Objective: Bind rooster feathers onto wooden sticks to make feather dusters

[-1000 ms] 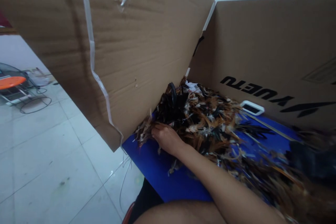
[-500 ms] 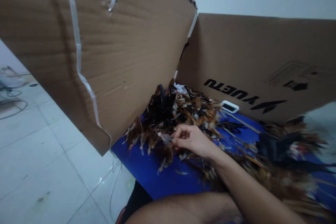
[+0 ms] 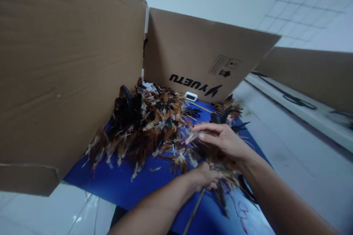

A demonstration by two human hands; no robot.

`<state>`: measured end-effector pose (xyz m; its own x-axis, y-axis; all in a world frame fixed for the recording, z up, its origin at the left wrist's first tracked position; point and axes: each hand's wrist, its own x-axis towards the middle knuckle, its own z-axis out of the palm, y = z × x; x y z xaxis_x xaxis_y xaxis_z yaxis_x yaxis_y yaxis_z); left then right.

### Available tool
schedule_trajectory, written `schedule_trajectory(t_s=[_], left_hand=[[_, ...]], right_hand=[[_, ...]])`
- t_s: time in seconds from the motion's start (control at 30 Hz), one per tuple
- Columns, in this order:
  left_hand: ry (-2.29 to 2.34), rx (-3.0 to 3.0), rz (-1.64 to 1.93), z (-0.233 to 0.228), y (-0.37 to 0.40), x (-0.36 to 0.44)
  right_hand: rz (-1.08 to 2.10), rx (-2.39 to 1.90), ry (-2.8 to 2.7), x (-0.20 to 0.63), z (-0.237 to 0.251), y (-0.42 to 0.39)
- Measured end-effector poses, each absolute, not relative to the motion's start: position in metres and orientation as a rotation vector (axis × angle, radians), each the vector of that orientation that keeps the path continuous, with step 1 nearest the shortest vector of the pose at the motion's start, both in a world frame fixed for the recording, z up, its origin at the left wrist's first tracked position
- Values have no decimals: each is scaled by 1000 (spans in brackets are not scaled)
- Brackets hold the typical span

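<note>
In the head view, the left hand (image 3: 202, 176) is curled around a thin rod (image 3: 194, 211); its fingers are closed, with the bare shaft emerging on the side nearest the body. The rod's long axis runs from the lower picture edge upward and slightly right into the grip. Brown and dark feathers (image 3: 227, 172) surround the grip on its right; motion blur and overlap hide how they attach.

The right hand (image 3: 230, 141) is raised just beyond the left, palm side turned down and left. Its thumb and fingers are narrowed on a pale feather tuft (image 3: 191, 138). From these fingertips, the rod's visible shaft lies toward the body, past the left hand. The left hand is therefore the nearer one to the rod, and its knuckles and the loose feathers stand between tuft and shaft.

A large feather pile (image 3: 154, 117) occupies the blue work surface (image 3: 132, 191) to the left and far side, extending to the base of the cardboard panel (image 3: 118, 44). Black plumes (image 3: 128, 97) stand at its left. A white-framed device (image 3: 191, 96) sits near the rear printed panel (image 3: 193, 51), beyond both hands. Reddish thread (image 3: 242, 217) lies to the right of the rod, near the right forearm.
</note>
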<state>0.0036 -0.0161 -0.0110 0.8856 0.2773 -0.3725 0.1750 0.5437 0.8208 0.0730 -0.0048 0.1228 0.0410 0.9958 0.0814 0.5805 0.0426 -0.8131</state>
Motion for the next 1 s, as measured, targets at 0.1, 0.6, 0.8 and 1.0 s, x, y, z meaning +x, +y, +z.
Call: schedule_trajectory(t_s=[0.1,0.6,0.8,1.0], left_hand=[[456,1022,35,-12,-15,4],[537,1053,6,-6,-17,4],[520,1103,50,-5,-17,5],[505,1133,82,-11,-19,6]], right_hand=[[614,-1717,-1539,95,126,-22],[-22,-2098,-2443,114,113,-66],[32,-2173,-2437,110,106,-62],[94,-2241,-2426,107,102,-59]])
